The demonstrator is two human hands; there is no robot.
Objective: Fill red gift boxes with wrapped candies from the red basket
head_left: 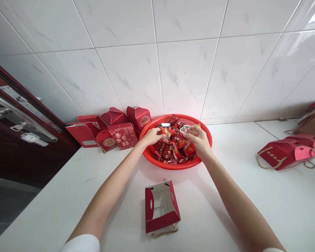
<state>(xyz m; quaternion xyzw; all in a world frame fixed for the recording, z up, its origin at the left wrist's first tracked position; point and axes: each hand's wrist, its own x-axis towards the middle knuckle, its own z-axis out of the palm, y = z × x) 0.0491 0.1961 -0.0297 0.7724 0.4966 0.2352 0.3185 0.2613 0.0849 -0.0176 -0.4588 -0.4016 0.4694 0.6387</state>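
Head view, the only one: Two hands work over a shallow oval red plastic basket with a perforated wall [177,167], which rests on a white counter [225,210] near the marbled white tiled wall [185,77]. Small, shiny red wrapped packets [170,154] fill the basket. The left hand [153,136] has its fingers curled, the tips at a red-and-orange packet [168,133]; the right hand [198,138] bends its thumb and fingers together beside a white-faced packet with dark characters [184,129]. Whether either hand grips its packet cannot be told. The forearms enter from opposite sides, an arrangement that presumably lets both hands sort through the pile at once. Between them, nearer the wearer, an open dark-red cardboard box with twisted rope handles [162,223] stands with its flaps spread and pale inner walls showing, probably so placed to keep its mouth within easy reach. A cluster of red cardboard boxes [123,136] leans along the wall to the left, apparently to spare the working area. At far right lie further red boxes with rope handles and pink flaps [277,154], cut off by the frame's edge. The lower packets are hidden by those above, the fingertips partly merge with the wrappers, and most print is too small to read.
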